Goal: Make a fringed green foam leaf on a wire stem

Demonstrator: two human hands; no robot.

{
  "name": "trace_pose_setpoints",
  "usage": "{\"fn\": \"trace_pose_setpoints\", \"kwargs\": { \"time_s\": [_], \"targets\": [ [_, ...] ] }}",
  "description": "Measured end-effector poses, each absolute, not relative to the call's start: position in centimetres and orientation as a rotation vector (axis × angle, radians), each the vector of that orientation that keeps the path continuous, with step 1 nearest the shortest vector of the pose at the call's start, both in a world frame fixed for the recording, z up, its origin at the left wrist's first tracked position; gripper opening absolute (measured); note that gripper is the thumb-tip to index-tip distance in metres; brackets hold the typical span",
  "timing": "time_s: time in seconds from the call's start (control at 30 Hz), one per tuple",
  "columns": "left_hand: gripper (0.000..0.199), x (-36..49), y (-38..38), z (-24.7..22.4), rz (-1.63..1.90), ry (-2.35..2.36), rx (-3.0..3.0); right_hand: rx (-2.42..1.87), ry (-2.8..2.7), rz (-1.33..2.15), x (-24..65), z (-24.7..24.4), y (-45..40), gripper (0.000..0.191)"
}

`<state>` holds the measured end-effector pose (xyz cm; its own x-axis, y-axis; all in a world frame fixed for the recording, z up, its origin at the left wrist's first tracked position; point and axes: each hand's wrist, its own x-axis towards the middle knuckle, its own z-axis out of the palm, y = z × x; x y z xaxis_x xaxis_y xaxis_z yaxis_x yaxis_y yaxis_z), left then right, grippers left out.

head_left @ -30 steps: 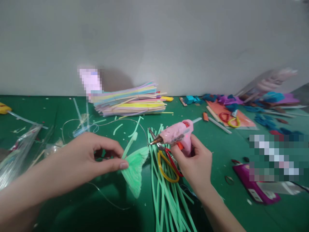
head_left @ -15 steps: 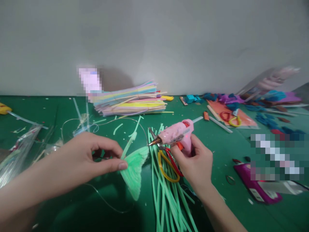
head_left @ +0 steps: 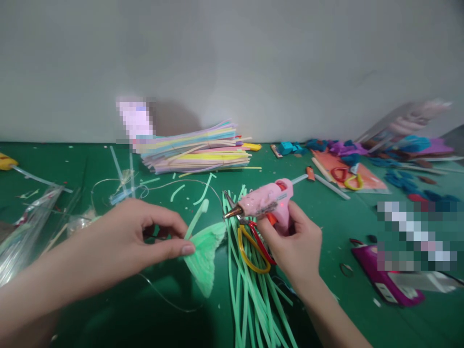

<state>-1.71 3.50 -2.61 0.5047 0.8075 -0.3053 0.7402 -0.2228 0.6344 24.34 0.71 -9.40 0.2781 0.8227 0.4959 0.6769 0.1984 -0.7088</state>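
Note:
My left hand (head_left: 145, 237) pinches a green fan-shaped piece (head_left: 203, 258) between thumb and fingers, with a pale green strip standing up from its pinched end. My right hand (head_left: 295, 241) is wrapped round the handle of a pink glue gun (head_left: 266, 200). The gun's metal nozzle points left, close by the upper right corner of the green piece; whether they touch I cannot tell. Below the gun lie scissors with yellow and red handles (head_left: 252, 256), on top of a spread of long green strips (head_left: 250, 299).
Bundled pastel strips (head_left: 197, 150) lie along the wall beside a blurred pink item (head_left: 136, 118). Clear plastic bags (head_left: 34, 232) are at left. At right are an orange sheet (head_left: 373, 181) with more scissors, blue and purple scraps (head_left: 346, 147), and a magenta object (head_left: 380, 275).
My left hand has shifted slightly right with the green piece, whose lower tip is a little higher. My right hand and the glue gun have moved very slightly right.

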Motion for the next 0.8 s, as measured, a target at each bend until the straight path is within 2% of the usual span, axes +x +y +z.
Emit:
{"fn": "trace_pose_setpoints", "kwargs": {
  "time_s": [0.4,0.6,0.7,0.8],
  "targets": [
    [0.033,-1.7,3.4,-3.0,0.095,1.259,1.955,-1.639,-1.372,0.166,24.8,-9.0,0.9,0.032],
    [0.033,-1.2,3.1,-2.7,0.101,1.230,1.968,-2.081,-1.658,-0.058,28.4,-12.5,4.3,0.030],
    [0.032,-0.9,2.9,-2.5,0.103,1.183,1.961,-2.101,-1.751,-0.091,29.4,-13.3,4.9,0.027],
    [0.031,-0.7,2.7,-2.4,0.086,1.151,1.927,-1.874,-1.788,-0.190,28.4,-11.2,4.1,0.030]
  ]
}}
